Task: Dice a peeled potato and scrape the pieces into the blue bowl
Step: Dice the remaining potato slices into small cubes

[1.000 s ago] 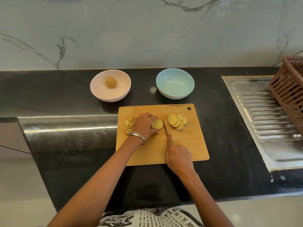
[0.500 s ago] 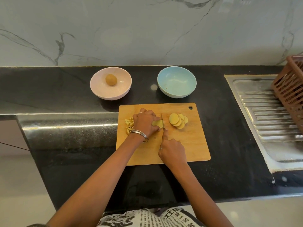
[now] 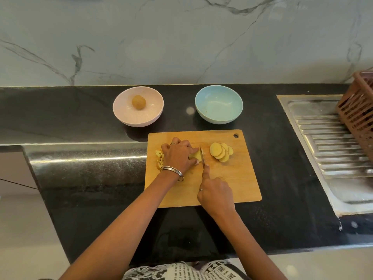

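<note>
Two bowls stood at the back of the black countertop [image 3: 84, 199], side by side and apart: a pink bowl [image 3: 138, 113] on the left holding one whole round potato [image 3: 138, 101], and the blue bowl [image 3: 218, 104] on the right, with no pieces in it. One wooden cutting board [image 3: 232, 184] lay just in front of them, hanging hole at its far right corner.

Items on the board, left to right:
- Diced pieces [image 3: 159, 157], a small heap near the left edge, partly hidden behind the left hand.
- Potato piece [image 3: 196, 155], pale yellow, flat on the board, mostly covered by the fingers.
- Knife [image 3: 202, 156], blade edge down against the right side of that piece; handle hidden inside the right hand.
- Round slices [image 3: 221, 152], several overlapping in a fanned stack, right of the blade and apart from it.

Left hand [image 3: 178, 156]: palm down, fingers curled over the potato piece and holding it to the board; ring on one finger, metal bangle [image 3: 172, 171] at the wrist.

Right hand [image 3: 216, 194]: closed round the knife handle, forefinger stretched forward along the spine of the blade; ring on one finger.

One steel sink drainboard [image 3: 331, 146] was set into the counter at right, with a brown slatted basket [image 3: 357, 106] at its far edge. Marble-veined wall [image 3: 181, 37] behind. Printed fabric [image 3: 181, 271] showed at the lower edge.
</note>
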